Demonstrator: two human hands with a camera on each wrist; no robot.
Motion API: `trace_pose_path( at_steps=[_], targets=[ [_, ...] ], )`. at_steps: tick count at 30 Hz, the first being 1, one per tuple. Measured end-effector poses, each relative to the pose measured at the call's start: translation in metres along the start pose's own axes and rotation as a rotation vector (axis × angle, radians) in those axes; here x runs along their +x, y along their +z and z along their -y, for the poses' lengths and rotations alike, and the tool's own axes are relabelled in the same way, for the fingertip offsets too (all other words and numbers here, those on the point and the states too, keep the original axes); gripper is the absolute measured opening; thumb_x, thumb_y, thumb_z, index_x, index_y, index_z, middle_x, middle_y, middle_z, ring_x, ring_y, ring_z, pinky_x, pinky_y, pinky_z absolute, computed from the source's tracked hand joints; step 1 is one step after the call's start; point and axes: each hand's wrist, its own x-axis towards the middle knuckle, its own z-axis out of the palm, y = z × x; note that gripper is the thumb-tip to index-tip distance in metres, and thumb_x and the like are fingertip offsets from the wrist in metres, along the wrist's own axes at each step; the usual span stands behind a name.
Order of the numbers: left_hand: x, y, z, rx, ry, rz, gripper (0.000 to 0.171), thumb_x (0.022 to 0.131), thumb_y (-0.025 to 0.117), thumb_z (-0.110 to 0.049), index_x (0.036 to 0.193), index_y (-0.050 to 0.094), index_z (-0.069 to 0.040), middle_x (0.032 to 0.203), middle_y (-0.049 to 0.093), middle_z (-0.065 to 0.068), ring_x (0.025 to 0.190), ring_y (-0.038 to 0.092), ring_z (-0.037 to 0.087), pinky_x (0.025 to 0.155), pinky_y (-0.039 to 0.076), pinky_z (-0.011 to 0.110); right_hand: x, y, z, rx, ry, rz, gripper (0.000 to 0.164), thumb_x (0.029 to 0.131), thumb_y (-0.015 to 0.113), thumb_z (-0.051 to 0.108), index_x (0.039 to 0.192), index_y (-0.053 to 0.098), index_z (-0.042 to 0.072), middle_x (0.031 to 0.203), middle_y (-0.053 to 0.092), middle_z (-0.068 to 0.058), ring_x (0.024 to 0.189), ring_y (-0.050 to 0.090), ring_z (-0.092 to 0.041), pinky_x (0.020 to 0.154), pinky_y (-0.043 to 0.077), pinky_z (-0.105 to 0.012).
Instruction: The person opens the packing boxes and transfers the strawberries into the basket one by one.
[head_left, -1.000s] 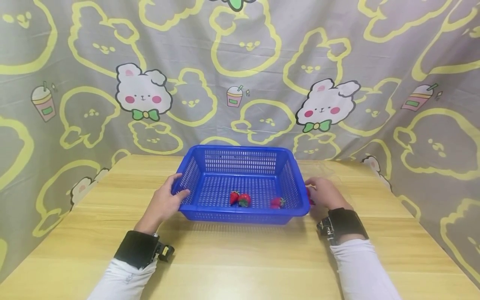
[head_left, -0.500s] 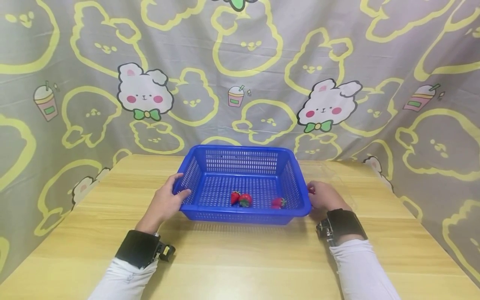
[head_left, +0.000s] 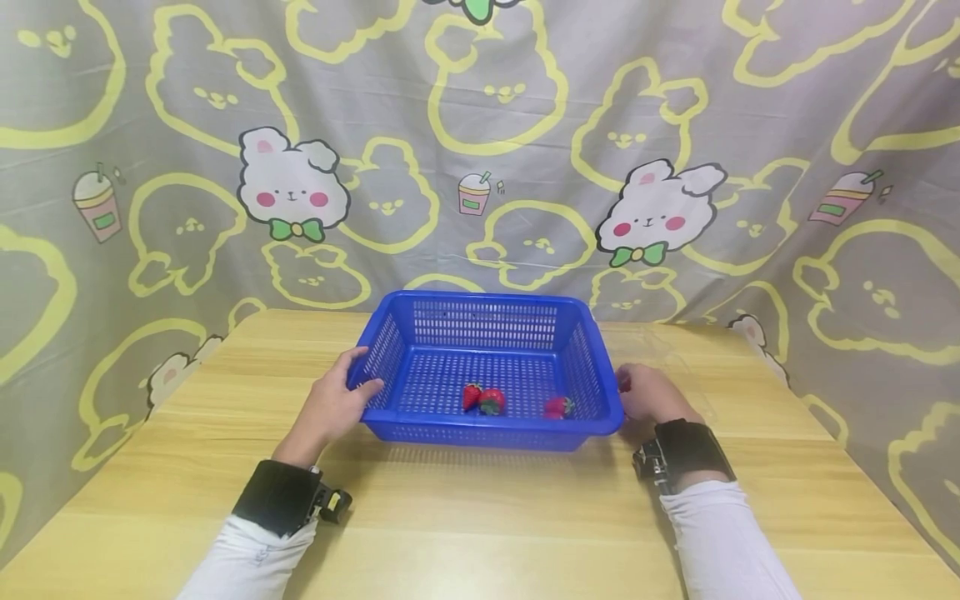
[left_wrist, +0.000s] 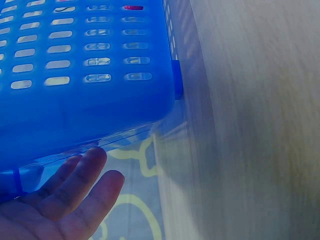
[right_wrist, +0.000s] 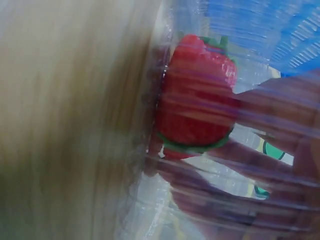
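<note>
A blue perforated basket (head_left: 491, 422) stands on the table, with three strawberries in it: a touching pair near the middle (head_left: 472, 397) and one at the right (head_left: 558, 407). My left hand (head_left: 330, 408) holds the basket's left rim, thumb over it and the other fingers outside; in the left wrist view those fingers (left_wrist: 102, 200) lie just below the rim. Beside the basket's right wall, my right hand (head_left: 648, 393) pinches a red strawberry (right_wrist: 197, 100). The right wrist view shows it blurred through clear ridged plastic. Part of that grip is hidden.
A transparent plastic container (head_left: 663, 348), faint in the head view, sits on the wooden table (head_left: 480, 517) right of the basket, around the right hand. Behind the table hangs a grey patterned curtain (head_left: 405, 108). Both wrists wear black straps.
The right hand has shifted slightly, and the red seen beside it between hand and basket has shrunk to a small patch. The left hand and the basket hold their places.
</note>
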Motion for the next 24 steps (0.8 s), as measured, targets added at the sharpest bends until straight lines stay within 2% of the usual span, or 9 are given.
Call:
trace_pose_path(
  at_steps=[5,17,24],
  targets=[
    [0.0,0.0,-0.0002,0.001,0.003,-0.001,0.059,0.099,0.048,-0.022,0.149,0.02,-0.008,0.145,0.031,0.036,0.128,0.035,0.052,0.103,0.031,0.068,0.0016,0.0011,-0.0004,-0.013,-0.005,-0.038,0.021,0.081,0.064,0.01,0.098,0.063,-0.002,0.093,0.068,-0.019,0.083,0.062,-0.032,0.072,0.053,-0.049],
    [0.0001,0.0004,-0.001,0.005,-0.006,-0.002,0.059,0.099,0.049,-0.023,0.149,0.02,-0.008,0.146,0.03,0.035,0.129,0.033,0.052,0.104,0.03,0.068,0.0014,0.001,-0.0009,-0.008,-0.005,-0.025,0.021,0.076,0.063,0.006,0.096,0.062,-0.001,0.089,0.068,-0.017,0.079,0.062,-0.03,0.07,0.053,-0.047],
    [0.0001,0.0006,-0.0004,-0.006,-0.006,-0.002,0.06,0.099,0.049,-0.022,0.149,0.02,-0.008,0.146,0.03,0.035,0.129,0.033,0.052,0.104,0.03,0.067,0.0014,0.0004,-0.0011,-0.01,-0.014,-0.044,0.02,0.08,0.061,0.008,0.098,0.061,-0.001,0.088,0.066,-0.018,0.077,0.061,-0.031,0.067,0.052,-0.047]
  ],
)
